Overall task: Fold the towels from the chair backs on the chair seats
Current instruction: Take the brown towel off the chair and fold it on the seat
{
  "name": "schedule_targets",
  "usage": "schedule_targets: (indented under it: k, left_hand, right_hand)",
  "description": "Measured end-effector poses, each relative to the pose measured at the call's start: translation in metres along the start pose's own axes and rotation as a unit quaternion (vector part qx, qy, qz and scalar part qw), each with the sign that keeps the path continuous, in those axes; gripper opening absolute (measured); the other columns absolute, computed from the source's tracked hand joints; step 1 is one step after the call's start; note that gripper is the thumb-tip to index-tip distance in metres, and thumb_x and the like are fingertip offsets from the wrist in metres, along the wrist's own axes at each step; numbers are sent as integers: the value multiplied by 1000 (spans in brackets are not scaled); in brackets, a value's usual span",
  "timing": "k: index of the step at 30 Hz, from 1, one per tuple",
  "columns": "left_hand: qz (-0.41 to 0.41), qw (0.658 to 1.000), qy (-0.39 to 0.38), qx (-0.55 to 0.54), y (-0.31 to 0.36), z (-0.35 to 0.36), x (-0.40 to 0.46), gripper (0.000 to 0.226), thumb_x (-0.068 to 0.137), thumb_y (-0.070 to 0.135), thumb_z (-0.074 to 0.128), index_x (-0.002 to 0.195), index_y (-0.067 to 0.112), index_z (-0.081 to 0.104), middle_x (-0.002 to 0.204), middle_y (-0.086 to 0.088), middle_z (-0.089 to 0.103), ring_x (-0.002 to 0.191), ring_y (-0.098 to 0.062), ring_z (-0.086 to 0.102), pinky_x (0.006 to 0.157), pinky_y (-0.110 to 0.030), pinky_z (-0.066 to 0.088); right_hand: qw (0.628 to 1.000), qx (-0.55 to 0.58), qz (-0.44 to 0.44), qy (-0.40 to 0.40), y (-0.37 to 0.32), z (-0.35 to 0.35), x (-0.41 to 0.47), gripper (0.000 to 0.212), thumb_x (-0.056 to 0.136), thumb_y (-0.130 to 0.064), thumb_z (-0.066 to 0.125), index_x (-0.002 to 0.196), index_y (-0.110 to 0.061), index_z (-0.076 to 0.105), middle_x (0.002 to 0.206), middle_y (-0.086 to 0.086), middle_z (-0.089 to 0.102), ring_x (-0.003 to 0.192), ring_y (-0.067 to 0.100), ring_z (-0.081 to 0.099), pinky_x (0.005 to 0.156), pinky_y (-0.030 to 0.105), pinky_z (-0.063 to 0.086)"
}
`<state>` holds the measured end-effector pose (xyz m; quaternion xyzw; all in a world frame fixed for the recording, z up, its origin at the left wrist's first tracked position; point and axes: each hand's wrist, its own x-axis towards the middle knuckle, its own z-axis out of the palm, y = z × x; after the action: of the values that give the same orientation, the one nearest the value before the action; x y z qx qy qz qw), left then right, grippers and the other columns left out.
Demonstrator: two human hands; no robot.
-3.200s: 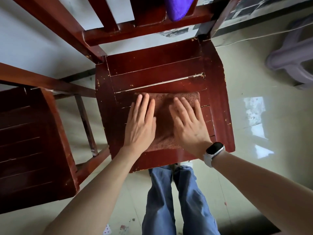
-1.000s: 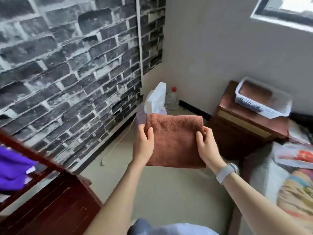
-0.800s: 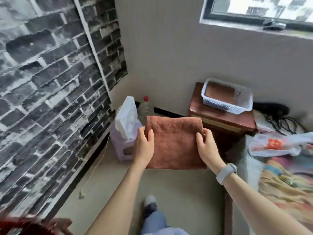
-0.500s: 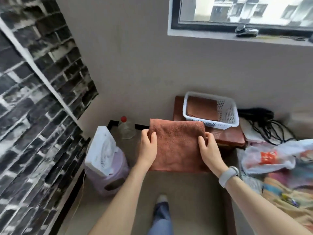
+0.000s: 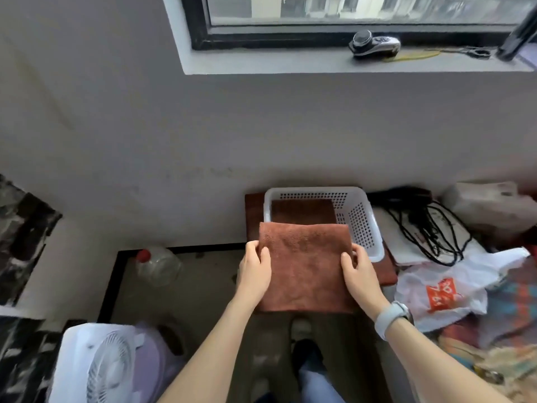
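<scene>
A folded brown towel hangs flat in the air in front of me. My left hand grips its left edge and my right hand grips its right edge, thumbs on top. Just beyond the towel stands a white perforated basket on a low wooden stand. Another folded brown towel lies inside the basket. The held towel's far edge overlaps the basket's near rim. No chair is in view.
A white fan on a lilac stool stands at the lower left, with a clear bottle behind it. Black cables and a white plastic bag lie to the right. The wall and window sill are straight ahead.
I lifted the folded towel off the chair seat and turned right, away from the chairs. Over the last second the basket has come closer, now just behind the towel.
</scene>
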<state>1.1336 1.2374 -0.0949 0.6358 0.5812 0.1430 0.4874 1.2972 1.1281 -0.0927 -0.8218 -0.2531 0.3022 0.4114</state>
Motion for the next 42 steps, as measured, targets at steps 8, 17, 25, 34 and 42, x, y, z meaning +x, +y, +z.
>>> schedule_targets:
  k: [8, 17, 25, 34, 42]
  left_hand:
    - [-43, 998, 27, 44, 28, 55, 117, 36, 99, 30, 31, 130, 13, 37, 128, -10, 53, 111, -27, 52, 85, -32, 41]
    - [83, 930, 156, 323, 24, 92, 145, 47, 84, 18, 53, 130, 11, 44, 135, -15, 46, 127, -32, 39, 100, -46, 34]
    - [164, 864, 15, 475, -3, 114, 174, 60, 89, 38, 31, 139, 6, 31, 144, -18, 37, 137, -32, 26, 112, -40, 10]
    - [122, 829, -14, 545, -10, 128, 186, 63, 88, 45, 4, 140, 10, 0, 153, -19, 14, 142, -33, 0, 112, -45, -14]
    - [126, 885, -57, 444, 25, 103, 171, 60, 96, 36, 32, 147, 17, 9, 156, -9, 5, 144, -26, -2, 116, -40, -2]
  right_hand:
    - [999, -1, 22, -42, 3, 9, 136, 35, 98, -22, 36, 132, -18, 38, 120, -2, 50, 109, 12, 47, 100, 33, 40]
    - [956, -273, -108, -17, 28, 18, 183, 45, 92, -21, 43, 136, -14, 39, 136, 13, 40, 128, 29, 38, 108, 44, 33]
    - [840, -459, -265, -117, 59, 53, 208, 57, 87, -38, 33, 142, -23, 25, 149, 20, 28, 139, 32, 12, 113, 45, 7]
    - [834, -467, -264, -129, 80, 66, 218, 60, 88, -41, 32, 143, -21, 21, 148, 22, 28, 138, 34, 10, 110, 45, 9]
    - [822, -501, -230, -145, 31, 45, 207, 48, 78, -33, 53, 124, -20, 55, 133, 21, 51, 126, 39, 46, 100, 63, 30]
